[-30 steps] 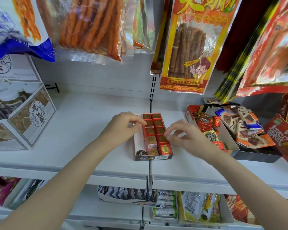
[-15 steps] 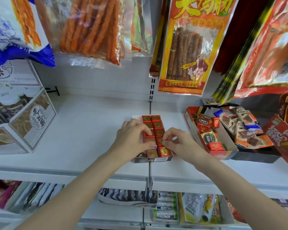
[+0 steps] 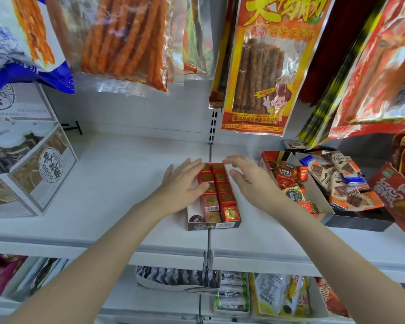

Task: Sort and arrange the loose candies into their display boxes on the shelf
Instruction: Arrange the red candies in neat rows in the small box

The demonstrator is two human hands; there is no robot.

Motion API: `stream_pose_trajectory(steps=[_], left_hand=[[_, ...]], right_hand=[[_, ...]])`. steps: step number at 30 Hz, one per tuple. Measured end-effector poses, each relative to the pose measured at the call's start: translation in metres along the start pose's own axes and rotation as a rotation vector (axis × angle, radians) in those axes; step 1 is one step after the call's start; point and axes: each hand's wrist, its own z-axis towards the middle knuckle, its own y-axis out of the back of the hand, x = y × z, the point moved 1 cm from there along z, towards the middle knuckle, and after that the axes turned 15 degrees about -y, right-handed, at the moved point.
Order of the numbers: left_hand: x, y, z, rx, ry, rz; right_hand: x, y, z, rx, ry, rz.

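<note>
Square foil-wrapped red candies (image 3: 221, 187) sit in two neat rows inside a narrow cardboard box (image 3: 212, 225) at the middle of the white shelf (image 3: 117, 174). The left hand (image 3: 185, 184), fingers straight and spread, lies flat on the box's 9 o'clock side. The right hand (image 3: 250, 181) hovers at 3 o'clock, fingers relaxed, holding nothing. Further toward 3 o'clock, a red box (image 3: 265, 157) holds crinkled loose sweets.

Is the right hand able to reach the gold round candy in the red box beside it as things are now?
Probably yes. The right hand hovers open over the small box's right edge, and the gold round candy lies on top of the pile in the red box just to its right, uncovered, with nothing between them.
</note>
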Motion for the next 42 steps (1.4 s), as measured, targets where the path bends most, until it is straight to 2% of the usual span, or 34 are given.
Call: stream_pose_trajectory(steps=[2, 4, 7, 10, 12, 16, 19, 21, 25, 28, 33, 37, 40, 42], left_hand=[[0.001, -0.004, 0.001, 0.109, -0.008, 0.069], [0.003, -0.006, 0.001, 0.149, -0.008, 0.096], [0.005, -0.006, 0.000, 0.152, -0.015, 0.100], [0.003, -0.005, -0.001, 0.158, -0.019, 0.088], [0.002, -0.006, -0.002, 0.151, -0.021, 0.079], [0.001, 0.000, -0.010, 0.094, -0.053, 0.073], [-0.008, 0.005, -0.023, 0.070, -0.177, 0.089], [-0.016, 0.004, -0.031, 0.081, -0.256, 0.082], [-0.022, -0.004, -0.037, 0.161, -0.281, 0.087], [-0.021, -0.008, -0.031, 0.158, -0.279, 0.094], [-0.020, -0.011, -0.029, 0.126, -0.283, 0.084], [-0.023, -0.008, -0.025, 0.011, -0.297, 0.010], [-0.027, 0.000, -0.019, -0.113, -0.196, -0.065], [-0.029, 0.002, -0.017, -0.135, -0.139, -0.043]], right_hand=[[0.001, -0.012, 0.010, 0.088, 0.028, -0.104], [-0.003, -0.024, 0.015, 0.145, 0.028, -0.241], [-0.009, -0.029, 0.016, 0.142, 0.020, -0.390], [-0.009, -0.031, 0.013, 0.097, 0.002, -0.430], [-0.008, -0.033, 0.011, 0.082, -0.007, -0.339], [-0.003, -0.012, 0.008, 0.096, -0.078, 0.074], [-0.007, 0.012, -0.002, 0.104, 0.026, 0.051], [-0.009, 0.019, -0.014, 0.170, 0.095, 0.039], [-0.013, 0.018, -0.035, 0.319, 0.155, -0.064], [-0.017, 0.009, -0.045, 0.243, 0.184, -0.125], [-0.013, 0.006, -0.050, 0.150, 0.201, -0.061], [-0.010, 0.006, -0.047, 0.167, 0.130, 0.017], [-0.016, 0.029, -0.041, 0.090, -0.024, 0.268], [-0.023, 0.043, -0.039, 0.076, -0.088, 0.334]])
